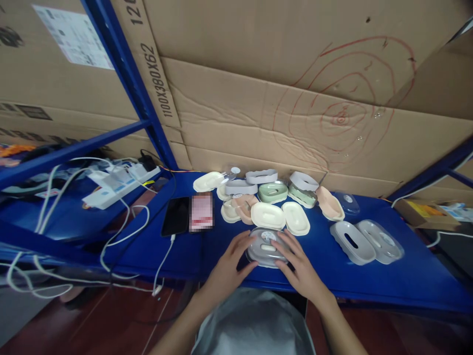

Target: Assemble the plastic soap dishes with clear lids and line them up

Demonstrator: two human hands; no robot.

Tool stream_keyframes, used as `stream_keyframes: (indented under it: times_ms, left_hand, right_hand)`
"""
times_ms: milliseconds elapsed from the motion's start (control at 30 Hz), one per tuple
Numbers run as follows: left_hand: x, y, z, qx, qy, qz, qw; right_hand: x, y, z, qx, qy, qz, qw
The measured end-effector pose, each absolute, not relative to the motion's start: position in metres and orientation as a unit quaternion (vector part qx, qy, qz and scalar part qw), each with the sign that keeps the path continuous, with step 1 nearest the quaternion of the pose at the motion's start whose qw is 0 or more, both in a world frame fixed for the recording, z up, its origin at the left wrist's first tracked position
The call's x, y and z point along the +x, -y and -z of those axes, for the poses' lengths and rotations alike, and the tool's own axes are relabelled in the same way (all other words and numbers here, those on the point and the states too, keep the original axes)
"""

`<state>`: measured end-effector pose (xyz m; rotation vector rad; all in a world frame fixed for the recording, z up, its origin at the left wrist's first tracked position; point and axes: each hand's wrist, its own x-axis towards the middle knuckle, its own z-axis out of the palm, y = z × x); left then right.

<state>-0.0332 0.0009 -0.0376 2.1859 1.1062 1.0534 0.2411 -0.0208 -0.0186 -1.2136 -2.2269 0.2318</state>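
An oval grey soap box with a clear lid (269, 253) sits at the front edge of the blue shelf, a round label on its lid. My left hand (238, 255) grips its left end, thumb at the near side and fingers over the far side. At the right end, my right hand (295, 256) holds it the same way, fingers resting on the lid. Just beyond the box lie two cream oval trays (268, 216). Off to the right, a grey oval part with a slot (353, 242) touches another lidded grey soap box (380, 241).
Several grey, green and peach soap box parts (272, 192) crowd the back of the blue shelf (229, 266). A black phone (176, 217) and a blurred pink card (201, 212) lie left. White cables and a power strip (121, 185) are farther left. Cardboard (236, 108) walls the back.
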Motion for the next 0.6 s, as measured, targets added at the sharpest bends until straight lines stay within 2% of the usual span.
stream_keyframes:
  times_ms: [167,333,600]
  left_hand:
    - [-0.033,-0.002,0.040,0.804,-0.394,-0.393,0.210]
    - [-0.034,-0.003,0.041,0.803,-0.404,-0.384,0.210]
    - [-0.036,0.001,0.032,0.794,-0.409,-0.389,0.226]
  right_hand:
    - [0.242,0.023,0.019,-0.435,0.857,-0.045,0.274]
    - [0.240,0.022,0.022,-0.447,0.853,-0.064,0.262]
    - [0.251,0.023,0.024,-0.458,0.821,-0.051,0.336]
